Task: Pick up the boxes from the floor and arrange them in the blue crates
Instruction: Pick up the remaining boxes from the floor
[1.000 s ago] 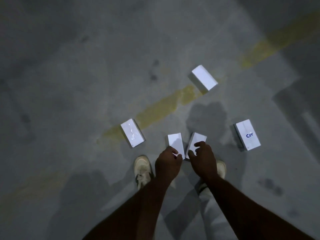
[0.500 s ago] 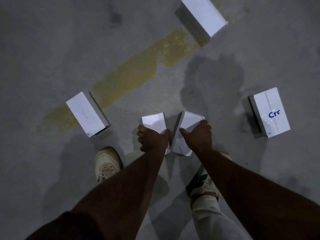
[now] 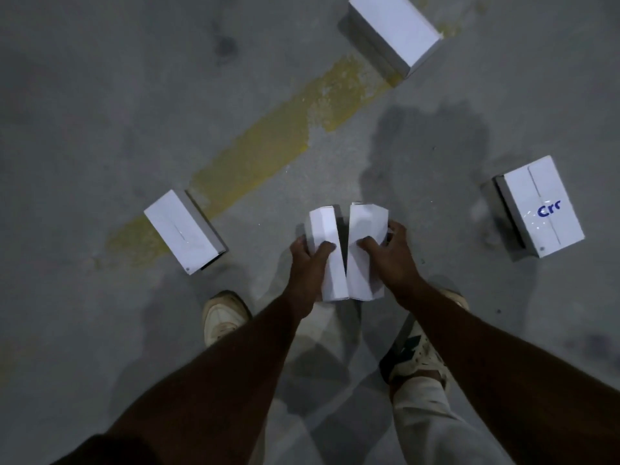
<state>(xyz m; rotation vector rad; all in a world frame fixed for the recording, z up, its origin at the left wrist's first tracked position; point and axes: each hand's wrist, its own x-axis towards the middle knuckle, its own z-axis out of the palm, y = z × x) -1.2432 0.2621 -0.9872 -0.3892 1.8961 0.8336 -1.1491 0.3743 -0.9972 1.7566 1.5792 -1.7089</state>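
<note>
My left hand [image 3: 307, 260] grips a white box [image 3: 328, 250], and my right hand [image 3: 389, 253] grips a second white box [image 3: 364, 243]. Both boxes are lifted off the grey floor and held side by side, touching, above my feet. Three more white boxes lie on the floor: one to the left [image 3: 183, 231], one at the right with blue lettering [image 3: 540, 204], and one at the top [image 3: 394, 30]. No blue crate is in view.
A worn yellow line [image 3: 268, 146] runs diagonally across the concrete floor. My left shoe [image 3: 223, 317] and right shoe [image 3: 417, 357] stand below the held boxes. Dark shadows fall on the floor around my arms.
Both hands closed on the two middle boxes and raised them off the floor, turning them upright and pressing them together. The camera dropped closer to the floor.
</note>
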